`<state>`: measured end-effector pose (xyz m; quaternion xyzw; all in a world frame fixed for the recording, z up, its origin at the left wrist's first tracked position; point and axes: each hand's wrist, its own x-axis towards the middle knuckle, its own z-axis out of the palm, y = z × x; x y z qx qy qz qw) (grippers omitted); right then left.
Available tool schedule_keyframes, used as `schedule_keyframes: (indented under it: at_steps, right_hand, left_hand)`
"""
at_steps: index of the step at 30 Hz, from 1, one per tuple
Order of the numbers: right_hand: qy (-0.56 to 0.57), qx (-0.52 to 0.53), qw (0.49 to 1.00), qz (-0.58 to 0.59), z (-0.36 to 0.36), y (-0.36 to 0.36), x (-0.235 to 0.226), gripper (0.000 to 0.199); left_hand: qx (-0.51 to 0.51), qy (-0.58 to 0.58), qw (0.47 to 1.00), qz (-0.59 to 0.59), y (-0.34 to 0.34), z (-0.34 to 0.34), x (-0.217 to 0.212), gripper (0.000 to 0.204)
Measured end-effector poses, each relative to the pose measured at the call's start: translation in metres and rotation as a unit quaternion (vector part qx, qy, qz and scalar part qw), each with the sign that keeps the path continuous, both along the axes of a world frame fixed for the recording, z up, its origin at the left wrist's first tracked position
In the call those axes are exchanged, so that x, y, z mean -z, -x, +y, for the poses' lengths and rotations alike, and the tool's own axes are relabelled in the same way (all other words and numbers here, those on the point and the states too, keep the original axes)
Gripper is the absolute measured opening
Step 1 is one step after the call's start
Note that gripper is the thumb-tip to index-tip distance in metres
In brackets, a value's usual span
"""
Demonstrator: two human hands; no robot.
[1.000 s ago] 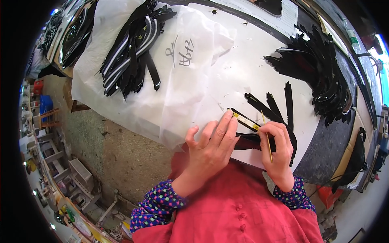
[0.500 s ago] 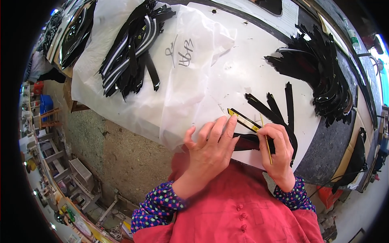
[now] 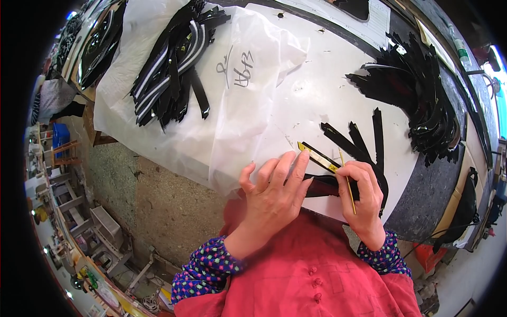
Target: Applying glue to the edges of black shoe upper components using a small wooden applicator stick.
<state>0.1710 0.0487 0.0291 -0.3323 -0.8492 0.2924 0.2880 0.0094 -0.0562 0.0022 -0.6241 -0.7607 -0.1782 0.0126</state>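
My left hand (image 3: 275,189) lies flat near the table's front edge, fingers stretched out. Its fingertips rest by a narrow strip (image 3: 319,158) with a yellow tip and a pale middle, edged in black. Closed in a pinch, my right hand (image 3: 362,191) holds a thin yellow stick (image 3: 350,196) upright between thumb and fingers, next to the strip's right end. Between my hands a dark curved strip (image 3: 322,186) runs along the edge, partly hidden by my fingers. Several black strips (image 3: 344,140) fan out beyond my right hand.
A thick bundle of black strips (image 3: 422,100) lies at the right of the white table sheet (image 3: 317,95). Another bundle, black with white bands (image 3: 174,68), rests on translucent plastic (image 3: 232,121) at the left. A black cable (image 3: 451,228) hangs at the right edge.
Both hands, the strip and the stick stay almost where they were. At the far left edge, a grey shape has come further into view.
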Motion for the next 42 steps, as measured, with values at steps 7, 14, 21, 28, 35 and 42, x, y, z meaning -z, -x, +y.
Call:
schedule_keyframes:
  at_steps: [7,14,21,28,35,42]
  right_hand:
    - [0.009,-0.001,1.000,0.000,0.000,-0.001,-0.001,0.030]
    - [0.028,0.003,1.000,0.004,0.001,-0.001,-0.002,0.025]
    - [0.111,0.040,0.993,0.012,-0.002,-0.002,-0.007,0.019]
    - [0.104,0.039,0.994,0.007,-0.002,-0.002,-0.007,0.020]
    - [0.116,0.056,0.992,-0.008,-0.004,-0.002,-0.009,0.021]
    - [0.028,0.047,0.998,0.012,0.012,0.005,-0.030,0.011]
  left_hand:
    - [0.002,0.002,1.000,0.000,0.000,0.000,0.000,0.052]
    - [0.022,-0.006,0.999,0.024,0.003,0.003,0.000,0.049]
    - [0.025,-0.003,1.000,0.012,0.006,0.003,-0.002,0.048]
    - [0.035,-0.001,0.999,0.019,0.006,0.005,-0.003,0.045]
    - [0.038,-0.004,0.999,0.018,0.007,0.006,-0.005,0.045]
    - [0.038,-0.019,0.999,0.009,0.008,0.005,-0.003,0.045]
